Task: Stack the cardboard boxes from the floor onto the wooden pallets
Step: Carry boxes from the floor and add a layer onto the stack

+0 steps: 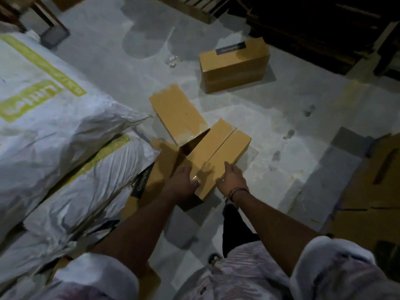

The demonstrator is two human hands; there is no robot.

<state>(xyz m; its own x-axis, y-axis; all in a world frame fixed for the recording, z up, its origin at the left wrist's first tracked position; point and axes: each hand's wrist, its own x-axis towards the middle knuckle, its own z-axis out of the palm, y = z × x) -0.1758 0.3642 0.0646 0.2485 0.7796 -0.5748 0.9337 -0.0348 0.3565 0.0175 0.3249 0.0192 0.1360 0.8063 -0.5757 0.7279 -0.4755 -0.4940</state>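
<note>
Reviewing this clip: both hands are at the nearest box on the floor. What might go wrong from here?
The nearest box seems to touch the tilted box beside it; lifting may shift that one. The left hand and right hand sit only at its near end, so it might tip forward. Dark patches on the floor look wet: a possible slip.

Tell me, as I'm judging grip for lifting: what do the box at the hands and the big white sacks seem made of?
Box: brown cardboard, matte, with glossy clear tape along its seam. Sacks: probably woven plastic, faintly sheeny, judging by stiff crinkled folds and printed green bands; the weave is too blurred to confirm.
</note>
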